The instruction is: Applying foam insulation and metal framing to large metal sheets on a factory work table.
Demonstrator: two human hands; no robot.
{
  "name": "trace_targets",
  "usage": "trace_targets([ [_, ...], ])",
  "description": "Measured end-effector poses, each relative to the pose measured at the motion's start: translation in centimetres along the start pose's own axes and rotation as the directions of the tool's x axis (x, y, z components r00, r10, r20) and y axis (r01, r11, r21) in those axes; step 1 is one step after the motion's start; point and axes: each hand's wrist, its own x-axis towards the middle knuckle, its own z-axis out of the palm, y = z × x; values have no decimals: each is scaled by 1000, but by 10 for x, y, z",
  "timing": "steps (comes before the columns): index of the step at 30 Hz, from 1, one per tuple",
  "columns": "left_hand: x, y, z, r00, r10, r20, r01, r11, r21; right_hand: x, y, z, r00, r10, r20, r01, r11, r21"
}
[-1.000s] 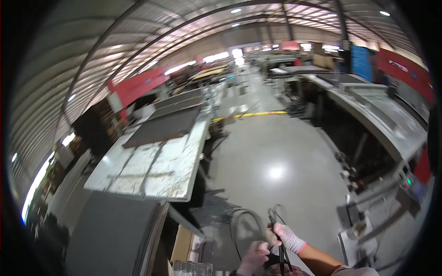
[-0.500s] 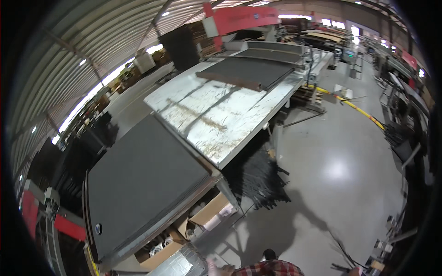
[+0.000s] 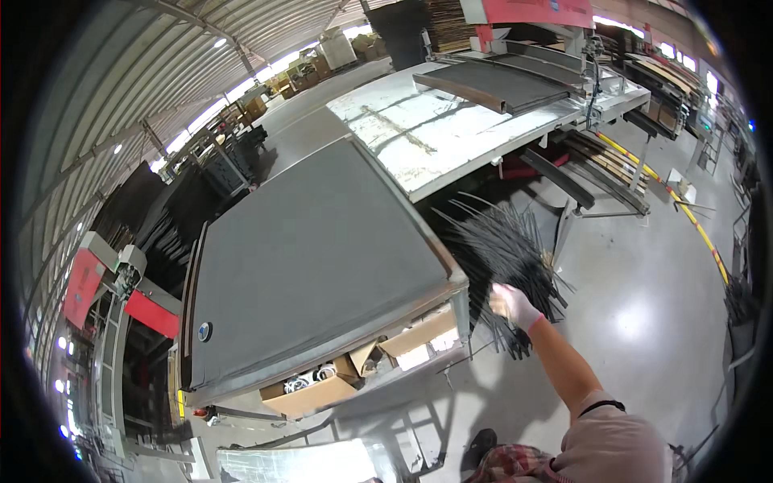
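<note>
From here, none of the loosely heaped black strips (image 3: 511, 233) looks clearly lifted, the right hand (image 3: 515, 307) curled by them, hold impossible to tell, the left hand out of sight.

matt black strips (image 3: 511, 237), glossy floor (image 3: 632, 270), cardboard boxes (image 3: 314, 399)

The right arm (image 3: 568, 366) comes in from the lower right and is stretched forward and to the left. The right hand (image 3: 515, 307) wears a pale glove, which ends at the wrist. The fingers (image 3: 501, 301) seem bent, but they are too blurred to tell their grip. The forearm is bare up to a light sleeve (image 3: 616, 447), with a dark band (image 3: 602, 406) at its edge.
</note>
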Motion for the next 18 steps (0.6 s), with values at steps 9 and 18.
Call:
trace_targets([
  [9, -86, -73, -230, 981, 34, -189, -46, 997, -59, -223, 224, -56, 736, 672, 83, -567, 678, -468],
  [18, -63, -11, -393, 736, 457, -500, -251, 869, 426, -282, 224, 89, 683, 664, 305, -416, 696, -585],
])
